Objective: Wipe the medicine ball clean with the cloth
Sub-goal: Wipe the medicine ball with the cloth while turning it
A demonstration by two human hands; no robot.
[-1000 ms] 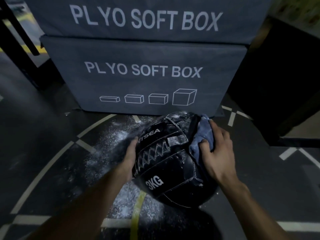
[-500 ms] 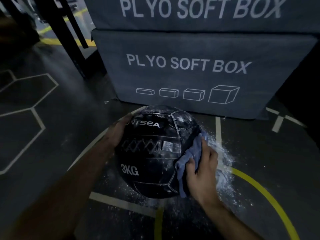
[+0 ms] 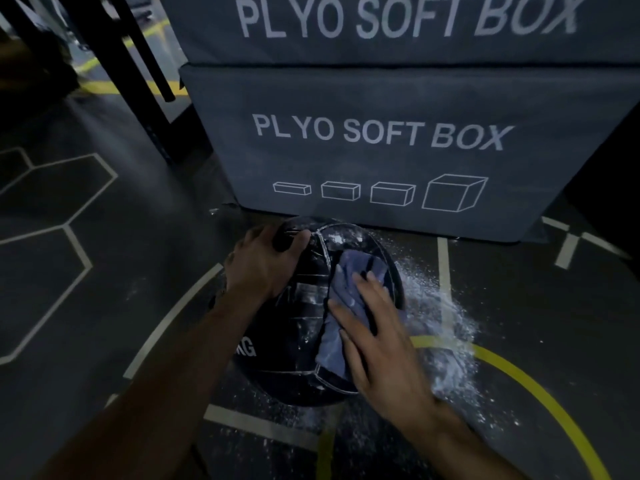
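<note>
The black, stitched-panel medicine ball sits on the dark rubber gym floor, right in front of the grey fabric plyo soft boxes, and the wipe is well under way but, by my read, far from finished.

Starting on the left: the left hand is draped over the ball's upper left shoulder, fingers curled round the curve and gripping it to keep it from rolling. The skin of the ball looks like smooth, slightly glossy synthetic leather, cut in curved panels with raised pale seams, and white "KG" lettering peeks out low on the near side.

Across the middle, chalky white streaks and specks cling to the centre panels and a bright patch sits near the top seam, so there's cleaning left to do.

Moving right: the crumpled blue-grey cloth, soft and folded on itself, is spread down the ball's right face. The right hand lies flat on it, fingers straight and pressing the fabric into the surface, not pinching.

Further right, loose white powder is scattered in a fan over the floor, across a yellow painted arc. The ball's underside is hidden, so I can't tell its state.
</note>
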